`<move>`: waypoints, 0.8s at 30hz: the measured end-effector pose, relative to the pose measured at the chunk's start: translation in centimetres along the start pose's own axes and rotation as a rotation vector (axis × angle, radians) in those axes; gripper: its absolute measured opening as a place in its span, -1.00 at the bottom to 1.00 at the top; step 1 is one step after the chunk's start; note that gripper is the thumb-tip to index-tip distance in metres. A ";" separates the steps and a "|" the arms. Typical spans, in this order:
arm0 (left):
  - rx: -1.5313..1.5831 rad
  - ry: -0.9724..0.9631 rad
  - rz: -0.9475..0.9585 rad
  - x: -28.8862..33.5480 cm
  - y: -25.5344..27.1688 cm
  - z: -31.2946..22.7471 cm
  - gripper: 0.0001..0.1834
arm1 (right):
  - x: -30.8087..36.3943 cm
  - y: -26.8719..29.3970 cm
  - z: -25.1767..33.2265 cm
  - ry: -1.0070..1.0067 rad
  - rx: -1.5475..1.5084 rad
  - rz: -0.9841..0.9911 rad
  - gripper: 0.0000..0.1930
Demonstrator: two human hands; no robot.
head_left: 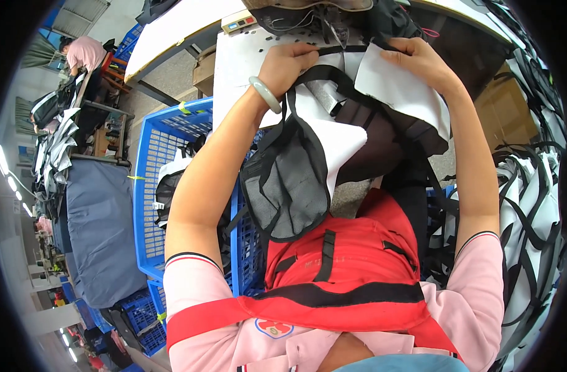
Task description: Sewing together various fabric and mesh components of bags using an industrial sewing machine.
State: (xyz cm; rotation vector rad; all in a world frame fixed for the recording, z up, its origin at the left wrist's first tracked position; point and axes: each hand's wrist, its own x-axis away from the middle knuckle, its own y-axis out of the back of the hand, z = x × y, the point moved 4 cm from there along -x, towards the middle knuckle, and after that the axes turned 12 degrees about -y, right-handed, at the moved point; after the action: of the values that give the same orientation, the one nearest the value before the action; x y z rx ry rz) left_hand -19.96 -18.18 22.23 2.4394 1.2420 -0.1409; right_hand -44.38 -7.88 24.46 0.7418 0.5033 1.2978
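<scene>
An unfinished bag piece with white panels [348, 139], black webbing and a grey mesh pocket [286, 180] hangs from the worktable's edge over my lap. My left hand [289, 65] is closed, pinching the black edge strip at the bag piece's top left. A pale bangle [265, 94] circles that wrist. My right hand [420, 61] grips the top of a white panel on the right, thumb in front and fingers partly hidden behind it. Between both hands, the black strip runs beneath the needle area of what looks like a sewing machine [339, 31].
Blue plastic crates [148, 186] holding bag parts stand to my left. White and black bag pieces [525, 217] hang in a heap at my right, beside a cardboard box [506, 118]. A control box [240, 23] sits on the table. Another person [85, 53] works far left.
</scene>
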 end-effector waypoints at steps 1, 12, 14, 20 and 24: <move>-0.028 -0.026 0.004 0.3 0.0 -0.1 -0.70 | 0.0 0.1 -0.1 -0.003 0.000 0.000 -0.68; 0.042 0.002 -0.008 0.3 0.3 -0.4 -0.68 | 0.3 0.1 -0.1 0.006 -0.111 -0.031 -0.62; 0.083 0.039 0.001 0.6 0.4 -0.7 -0.68 | 0.8 0.4 0.1 0.034 -0.091 -0.023 -0.60; 0.120 0.072 0.002 0.8 1.2 -0.6 -0.66 | 0.9 0.5 0.7 0.062 -0.090 -0.061 -0.60; 0.198 0.135 -0.002 1.8 2.5 -0.5 -0.69 | 2.7 1.6 -1.0 -0.025 -0.134 -0.010 -0.72</move>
State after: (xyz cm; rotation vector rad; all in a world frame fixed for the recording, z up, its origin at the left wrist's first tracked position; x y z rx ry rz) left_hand -16.95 -17.87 22.98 2.6552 1.3456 -0.1060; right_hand -45.55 -4.84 25.16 0.6425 0.3946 1.2983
